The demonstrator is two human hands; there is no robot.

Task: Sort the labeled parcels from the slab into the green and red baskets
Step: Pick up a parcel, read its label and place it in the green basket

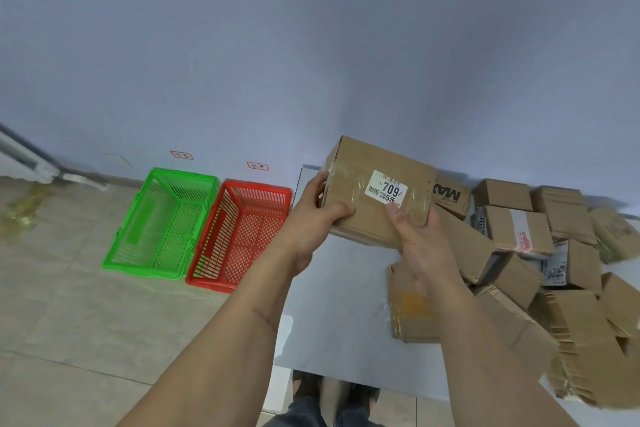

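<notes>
One labelled parcel (377, 191), marked 709, held above the desk (339, 305); fingers of left hand (313, 215) and right hand (420, 236) clamp its sides. Label-reading step, apparently; next, carry leftward to green basket (162, 222) or red basket (239, 232).

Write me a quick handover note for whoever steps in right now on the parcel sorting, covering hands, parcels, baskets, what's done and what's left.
Left hand and right hand both grip one cardboard parcel, held up over the slab; its white label reads 709 and faces up.
The green basket and red basket sit side by side on the floor left of the slab. No parcels show in either.
The pile of parcels still covers the slab's right side.
Done: one parcel lifted with its label in view.
Left: drop this parcel in the matching basket, then sort the whole pile.
</notes>
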